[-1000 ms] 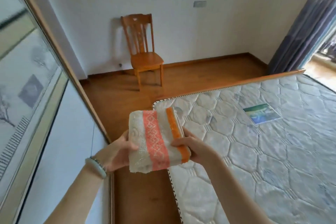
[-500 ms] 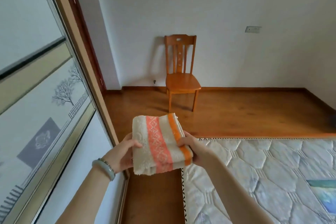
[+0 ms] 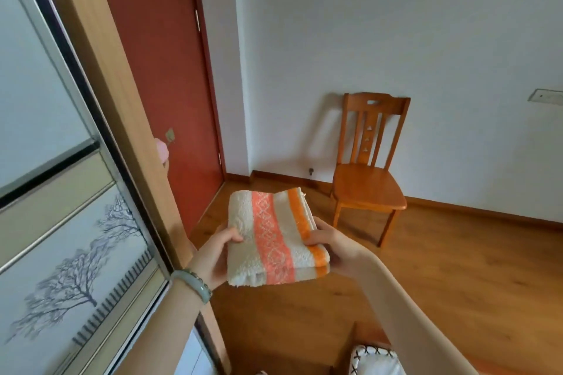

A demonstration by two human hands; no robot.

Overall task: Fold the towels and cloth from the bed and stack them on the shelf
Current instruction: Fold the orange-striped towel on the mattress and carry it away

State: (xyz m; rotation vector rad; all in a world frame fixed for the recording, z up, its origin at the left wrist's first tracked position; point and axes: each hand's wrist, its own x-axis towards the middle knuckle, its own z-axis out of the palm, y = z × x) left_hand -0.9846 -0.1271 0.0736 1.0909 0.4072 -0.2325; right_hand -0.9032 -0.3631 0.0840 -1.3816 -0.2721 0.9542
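- The view is swinging further left than half a second ago: the mattress (image 3: 375,360) is shrinking to a corner at the bottom edge, and a red door (image 3: 161,70) is now showing beside the wardrobe panel (image 3: 61,222).
- The wooden chair (image 3: 370,167) is now sitting right of the towel rather than behind it.
- The folded towel (image 3: 274,237), cream with orange stripes, is staying between both hands, hanging in the air above the wooden floor (image 3: 457,268), well clear of the bed.
- The left hand (image 3: 213,256), with a bracelet (image 3: 195,281) at the wrist, is gripping the towel's left edge, thumb lying on top.
- The right hand (image 3: 332,245) is clasping the right edge, fingers curling over the orange stripe.
- Both forearms are reaching forward.
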